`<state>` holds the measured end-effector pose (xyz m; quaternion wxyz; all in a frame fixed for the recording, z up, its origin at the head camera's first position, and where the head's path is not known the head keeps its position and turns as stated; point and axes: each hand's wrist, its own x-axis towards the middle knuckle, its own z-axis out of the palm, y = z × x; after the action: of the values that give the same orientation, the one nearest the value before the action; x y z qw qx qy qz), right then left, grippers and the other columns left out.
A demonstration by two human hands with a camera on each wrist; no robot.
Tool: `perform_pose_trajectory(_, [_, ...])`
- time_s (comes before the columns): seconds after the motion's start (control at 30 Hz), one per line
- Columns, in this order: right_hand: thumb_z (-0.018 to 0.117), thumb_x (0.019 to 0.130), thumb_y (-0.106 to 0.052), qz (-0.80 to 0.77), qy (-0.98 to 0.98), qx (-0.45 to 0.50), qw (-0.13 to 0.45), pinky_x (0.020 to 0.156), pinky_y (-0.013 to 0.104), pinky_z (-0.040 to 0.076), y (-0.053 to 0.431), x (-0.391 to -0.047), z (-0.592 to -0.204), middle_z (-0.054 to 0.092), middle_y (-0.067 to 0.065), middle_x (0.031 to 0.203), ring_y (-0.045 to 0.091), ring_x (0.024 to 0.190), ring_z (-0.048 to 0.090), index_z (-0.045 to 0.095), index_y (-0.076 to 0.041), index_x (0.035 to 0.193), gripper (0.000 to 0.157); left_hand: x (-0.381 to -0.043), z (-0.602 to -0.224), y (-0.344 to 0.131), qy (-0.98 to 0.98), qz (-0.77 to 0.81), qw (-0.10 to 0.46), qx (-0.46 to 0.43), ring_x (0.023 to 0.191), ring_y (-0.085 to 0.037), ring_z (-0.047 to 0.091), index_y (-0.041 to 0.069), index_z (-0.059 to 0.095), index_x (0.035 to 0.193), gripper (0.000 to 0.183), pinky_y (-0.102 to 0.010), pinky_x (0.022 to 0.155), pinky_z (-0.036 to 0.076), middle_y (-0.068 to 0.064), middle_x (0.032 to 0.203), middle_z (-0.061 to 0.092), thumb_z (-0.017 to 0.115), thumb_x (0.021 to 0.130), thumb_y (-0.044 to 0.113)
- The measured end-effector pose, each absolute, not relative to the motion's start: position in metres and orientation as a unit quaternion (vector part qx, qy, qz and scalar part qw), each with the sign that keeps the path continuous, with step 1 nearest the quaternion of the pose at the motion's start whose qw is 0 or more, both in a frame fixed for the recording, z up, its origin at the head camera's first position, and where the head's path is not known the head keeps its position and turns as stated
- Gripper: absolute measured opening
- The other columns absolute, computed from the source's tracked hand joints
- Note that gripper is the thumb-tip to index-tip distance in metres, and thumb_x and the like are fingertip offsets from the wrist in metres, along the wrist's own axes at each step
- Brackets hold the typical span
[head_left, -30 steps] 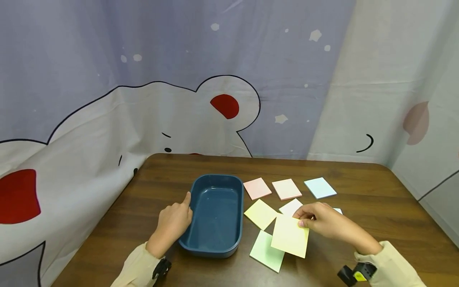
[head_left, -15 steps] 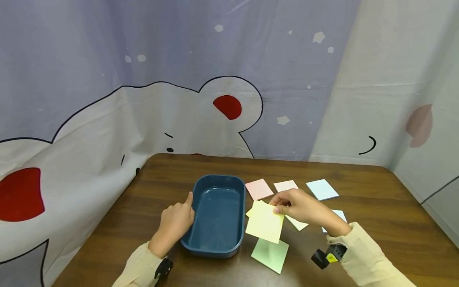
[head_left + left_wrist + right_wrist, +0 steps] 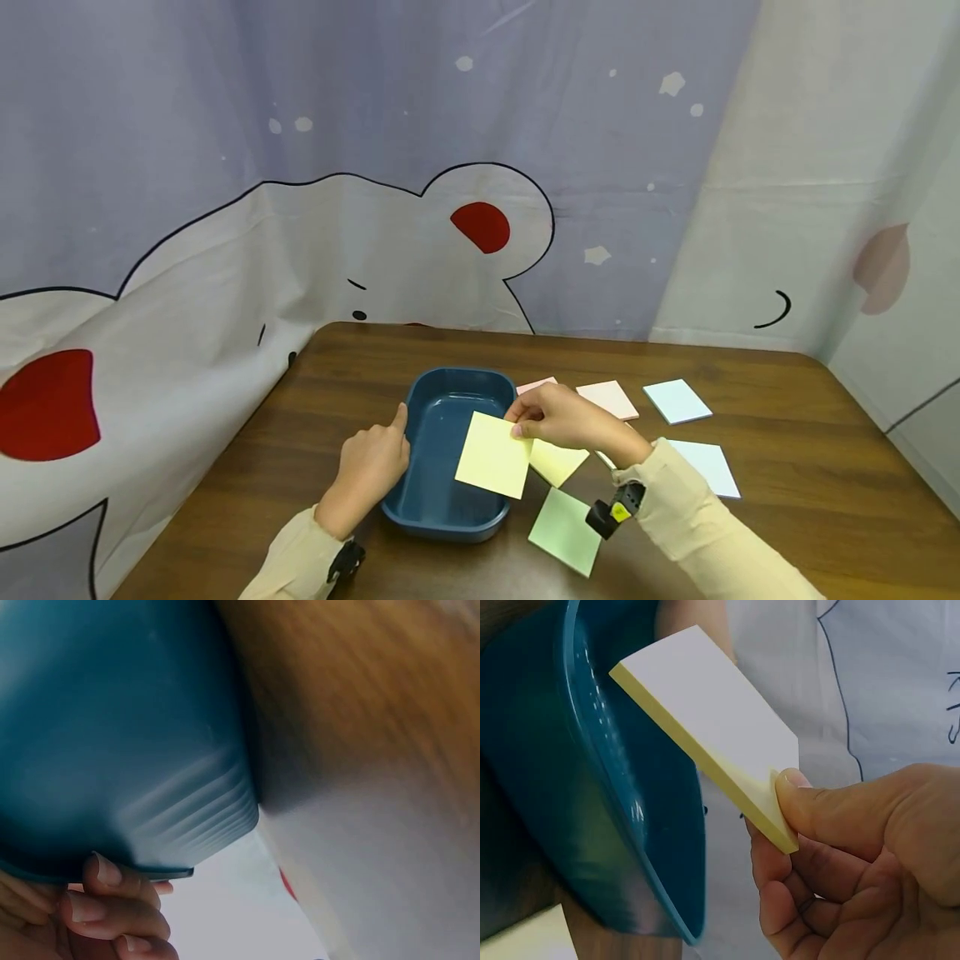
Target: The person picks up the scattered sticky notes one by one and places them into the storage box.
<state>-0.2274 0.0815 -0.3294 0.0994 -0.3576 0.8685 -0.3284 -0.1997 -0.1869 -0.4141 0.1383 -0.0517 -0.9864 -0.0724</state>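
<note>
In the head view my right hand (image 3: 566,417) pinches a pale yellow sticky note pad (image 3: 493,455) by one corner. The pad hangs over the right part of a dark blue plastic bin (image 3: 396,517). Thumb above and fingers below grip the pad (image 3: 705,712) in the right wrist view, where its thick yellow edge shows. My left hand (image 3: 371,467) holds the bin's left rim, one finger lying along it. Curled fingertips (image 3: 86,906) meet the outer wall just under the rim in the left wrist view. The bin's visible floor is bare.
Right of the bin lie more note pads: a green one (image 3: 566,531), a yellow one (image 3: 557,463), a pale pink one (image 3: 609,399) and two light blue ones (image 3: 677,402). A darker pink pad is partly covered by my right hand. A printed curtain (image 3: 375,242) hangs behind the wooden table (image 3: 360,358).
My right hand has carried the yellow pad leftward from above the other pads to over the bin. My left hand has stayed at the bin's rim.
</note>
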Motion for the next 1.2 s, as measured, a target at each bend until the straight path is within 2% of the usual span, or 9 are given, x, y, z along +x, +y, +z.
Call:
perform_pose_trajectory(0.2, [0.063, 0.082, -0.01, -0.332, 0.869, -0.345, 0.122, 0.055, 0.024, 0.042, 0.059, -0.234, -0.336, 0.063, -0.002, 0.08, 0.008, 0.061, 0.05, 0.068, -0.007, 0.09, 0.01, -0.2, -0.414, -0.186, -0.987, -0.073, 0.138, -0.047, 0.036, -0.015, 0.032, 0.005, 0.046, 0.132, 0.049, -0.028, 0.035, 0.024, 0.001, 0.04, 0.035, 0.05, 0.084, 0.016])
perform_pose_trajectory(0.47, [0.065, 0.082, -0.012, -0.302, 0.878, -0.341, 0.148, 0.066, 0.025, 0.048, 0.031, -0.243, -0.349, 0.065, 0.0, 0.086, 0.009, 0.074, 0.058, 0.069, -0.008, 0.088, 0.009, -0.201, -0.413, -0.185, -0.988, -0.067, 0.133, -0.049, 0.035, -0.013, 0.029, 0.004, 0.045, 0.133, 0.05, -0.026, 0.035, 0.02, 0.001, 0.04, 0.035, 0.051, 0.085, 0.016])
perform_pose_trajectory(0.6, [0.066, 0.08, -0.012, -0.28, 0.884, -0.335, 0.167, 0.067, 0.024, 0.049, 0.019, -0.246, -0.354, 0.066, 0.0, 0.087, 0.009, 0.077, 0.06, 0.069, -0.009, 0.086, 0.008, -0.201, -0.414, -0.185, -0.989, -0.061, 0.129, -0.046, 0.035, -0.013, 0.028, 0.004, 0.044, 0.133, 0.05, -0.025, 0.035, 0.02, 0.001, 0.04, 0.035, 0.052, 0.085, 0.017])
perform_pose_trajectory(0.87, [0.069, 0.078, -0.011, -0.247, 0.888, -0.345, 0.177, 0.062, 0.019, 0.047, 0.004, -0.244, -0.36, 0.065, -0.003, 0.079, 0.005, 0.068, 0.057, 0.071, -0.008, 0.083, 0.007, -0.2, -0.414, -0.185, -0.989, -0.057, 0.129, -0.051, 0.034, -0.011, 0.026, 0.003, 0.045, 0.133, 0.05, -0.024, 0.035, 0.018, 0.002, 0.04, 0.034, 0.053, 0.086, 0.017])
perform_pose_trajectory(1.2, [0.071, 0.075, -0.01, -0.226, 0.899, -0.324, 0.188, 0.062, 0.021, 0.047, -0.004, -0.239, -0.368, 0.065, -0.005, 0.076, 0.005, 0.069, 0.057, 0.07, -0.011, 0.078, 0.004, -0.199, -0.414, -0.185, -0.988, -0.059, 0.136, -0.053, 0.034, -0.01, 0.025, 0.002, 0.046, 0.132, 0.05, -0.023, 0.035, 0.018, 0.002, 0.04, 0.033, 0.054, 0.085, 0.015])
